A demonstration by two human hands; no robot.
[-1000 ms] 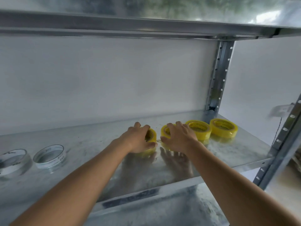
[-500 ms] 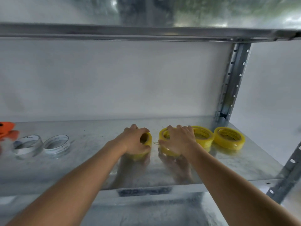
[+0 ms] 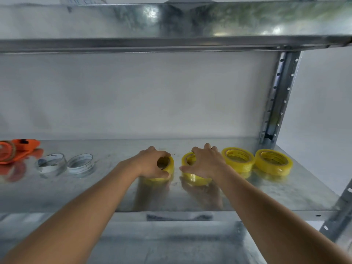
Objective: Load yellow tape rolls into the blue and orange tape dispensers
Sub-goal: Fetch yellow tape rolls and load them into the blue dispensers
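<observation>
Several yellow tape rolls lie in a row on the metal shelf [image 3: 114, 191]. My left hand [image 3: 152, 164] grips the leftmost yellow roll [image 3: 169, 166], tilting it so its brown core faces right. My right hand [image 3: 205, 162] grips the second yellow roll [image 3: 192, 178] from above, fingers curled over its far rim. Two more yellow rolls [image 3: 238, 161] [image 3: 273, 164] lie flat to the right, untouched. An orange tape dispenser [image 3: 18, 149] lies at the shelf's far left edge, partly cut off. No blue dispenser is in view.
Two clear tape rolls [image 3: 51, 163] [image 3: 81, 162] lie flat between the orange dispenser and my left hand. An upper shelf [image 3: 171, 42] hangs close overhead. A perforated steel upright [image 3: 280, 96] stands at the back right; another upright [image 3: 341, 212] sits at the front right corner.
The view has swung left and up, bringing the orange dispenser into sight. My left hand has tipped its roll further up; my right hand stays on its roll.
</observation>
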